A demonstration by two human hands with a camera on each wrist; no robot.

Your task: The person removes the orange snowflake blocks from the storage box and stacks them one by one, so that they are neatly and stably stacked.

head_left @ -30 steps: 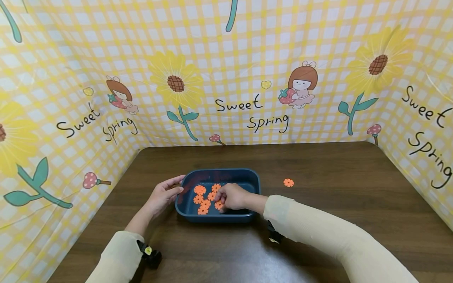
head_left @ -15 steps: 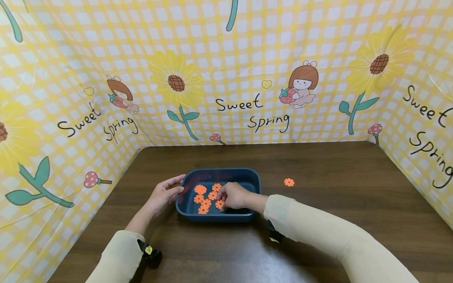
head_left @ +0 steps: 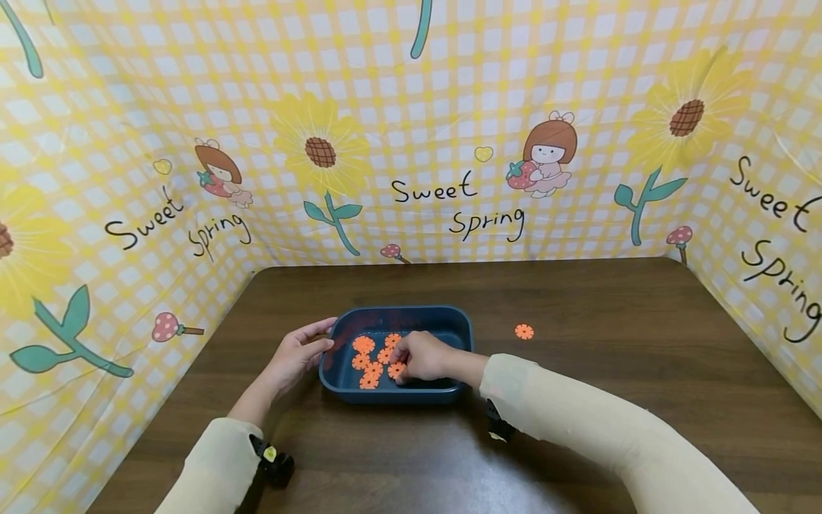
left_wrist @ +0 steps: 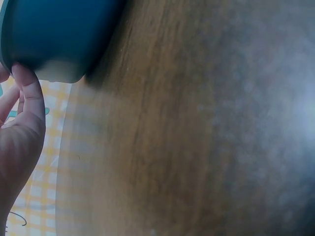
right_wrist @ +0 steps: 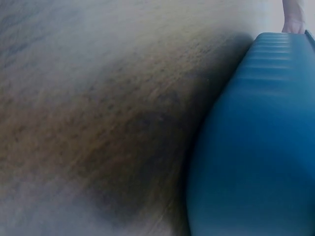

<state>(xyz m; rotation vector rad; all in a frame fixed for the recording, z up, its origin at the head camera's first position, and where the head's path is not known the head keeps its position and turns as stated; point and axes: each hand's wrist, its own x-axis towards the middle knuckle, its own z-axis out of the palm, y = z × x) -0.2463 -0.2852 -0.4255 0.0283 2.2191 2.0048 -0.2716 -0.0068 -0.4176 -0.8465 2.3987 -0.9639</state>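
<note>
A dark blue rectangular bin (head_left: 396, 397) stands on the table with several orange flower-shaped discs (head_left: 363, 345) lying on its floor, mostly toward the left side. At its left end my left hand (head_left: 297, 357) holds the rim; the left wrist view shows the thumb (left_wrist: 30, 93) against the bin's outer wall. My right hand (head_left: 425, 356) reaches in over the right part of the bin, fingers curled down, and pinches one orange disc (head_left: 397, 370) near the bin's middle. The right wrist view shows only the bin's outer wall (right_wrist: 256, 147), not the right fingers.
One more orange disc (head_left: 524, 331) lies on the brown wooden table (head_left: 578, 300), to the right of the bin. A yellow checked cloth (head_left: 437, 128) printed with flowers and lettering rises behind the table and along both sides.
The disc at my right fingertips and those fingertips shift very slightly left. The left hand and the bin stay where they were.
</note>
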